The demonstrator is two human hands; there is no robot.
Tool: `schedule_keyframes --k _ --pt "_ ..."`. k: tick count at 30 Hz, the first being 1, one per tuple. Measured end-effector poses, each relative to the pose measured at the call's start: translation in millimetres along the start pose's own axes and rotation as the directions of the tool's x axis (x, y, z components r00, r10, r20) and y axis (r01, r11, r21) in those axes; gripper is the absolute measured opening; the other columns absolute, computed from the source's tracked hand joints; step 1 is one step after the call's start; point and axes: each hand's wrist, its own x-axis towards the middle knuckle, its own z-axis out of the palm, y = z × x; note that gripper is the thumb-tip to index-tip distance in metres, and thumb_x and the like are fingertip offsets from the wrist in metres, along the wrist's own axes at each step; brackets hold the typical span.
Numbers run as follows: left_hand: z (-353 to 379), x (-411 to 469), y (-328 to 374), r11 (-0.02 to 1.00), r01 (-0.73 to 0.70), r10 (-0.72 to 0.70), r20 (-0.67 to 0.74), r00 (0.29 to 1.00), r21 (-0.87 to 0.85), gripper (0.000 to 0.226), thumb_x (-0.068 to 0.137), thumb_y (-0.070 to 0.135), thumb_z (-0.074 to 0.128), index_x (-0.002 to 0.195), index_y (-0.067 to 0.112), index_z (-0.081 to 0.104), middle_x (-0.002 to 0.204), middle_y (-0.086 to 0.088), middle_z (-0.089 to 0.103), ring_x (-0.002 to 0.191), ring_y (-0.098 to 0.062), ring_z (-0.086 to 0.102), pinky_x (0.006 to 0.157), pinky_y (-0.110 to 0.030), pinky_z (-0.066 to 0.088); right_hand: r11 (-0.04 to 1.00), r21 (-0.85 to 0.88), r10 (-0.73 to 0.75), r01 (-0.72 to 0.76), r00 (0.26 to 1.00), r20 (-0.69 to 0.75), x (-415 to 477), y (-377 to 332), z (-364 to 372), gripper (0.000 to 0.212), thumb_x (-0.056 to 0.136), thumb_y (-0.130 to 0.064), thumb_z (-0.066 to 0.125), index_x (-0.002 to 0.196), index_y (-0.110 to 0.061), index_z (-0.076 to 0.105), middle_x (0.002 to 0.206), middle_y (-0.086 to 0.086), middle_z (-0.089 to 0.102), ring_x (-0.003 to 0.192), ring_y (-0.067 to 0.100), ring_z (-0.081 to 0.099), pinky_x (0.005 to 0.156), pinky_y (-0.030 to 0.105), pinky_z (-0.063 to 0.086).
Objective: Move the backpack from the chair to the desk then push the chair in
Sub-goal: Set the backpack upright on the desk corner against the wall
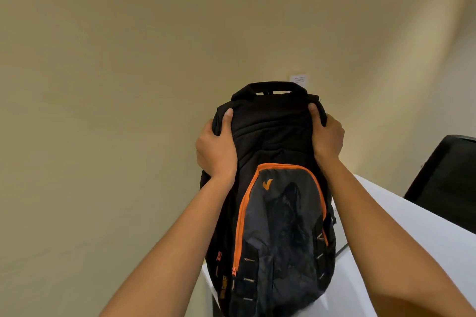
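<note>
Head view. Backpack [270,201], black with a grey front pocket edged by an orange zipper, stands upright with its front toward the camera. Its lower part sits over the near-left corner of the white desk [412,239]; whether the base bears fully on the surface cannot be told, as the bottom runs out of frame.

Left hand [216,147] grips the upper left shoulder of the pack: thumb pressed on the front fabric, fingers wrapped round the side and hidden behind it. Right hand [328,136] grips the upper right shoulder the same way, thumb on the front, fingers curled behind. Both forearms are bare and extended.

Top carry handle [273,87] is free, untouched by either hand.

A dark chair back [448,183] shows beyond the desk at right. Beige wall [128,85] behind, with a small white plate [298,79] just above the handle.
</note>
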Motion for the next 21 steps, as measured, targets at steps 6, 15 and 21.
schedule_keyframes --k 6,15,21 --pt "5 -5 -21 0.993 -0.050 0.048 0.018 0.999 0.110 0.051 0.087 0.059 0.051 0.058 0.021 0.034 0.054 0.003 0.044 0.051 -0.012 0.041 0.048 -0.027 0.030 0.997 -0.002 -0.081 0.082 0.988 0.131 0 25 4 0.056 0.094 -0.057 0.039 0.102 -0.010 0.067 0.102 0.015 0.070 0.096 0.032 0.061 0.072 0.029 0.035" --pt "-4 -11 -56 0.983 -0.009 0.001 0.047 0.999 0.182 0.037 0.090 0.059 0.041 0.088 0.023 0.048 0.078 0.008 0.057 0.074 -0.017 0.054 0.064 -0.030 0.036 0.995 0.083 0.010 -0.047 0.917 0.399 -26 66 -5 0.058 0.092 -0.057 0.044 0.127 -0.012 0.048 0.119 0.007 0.059 0.107 0.024 0.055 0.083 0.030 0.040" --pt "-21 -31 -95 0.973 0.029 -0.050 0.087 0.995 0.229 0.051 0.085 0.072 0.029 0.083 0.025 0.048 0.072 0.007 0.058 0.068 -0.016 0.057 0.058 -0.031 0.038 0.996 0.012 0.078 -0.094 0.889 0.452 -53 115 -17 0.057 0.089 -0.047 0.059 0.131 -0.011 0.046 0.126 0.008 0.059 0.114 0.028 0.057 0.089 0.035 0.047"
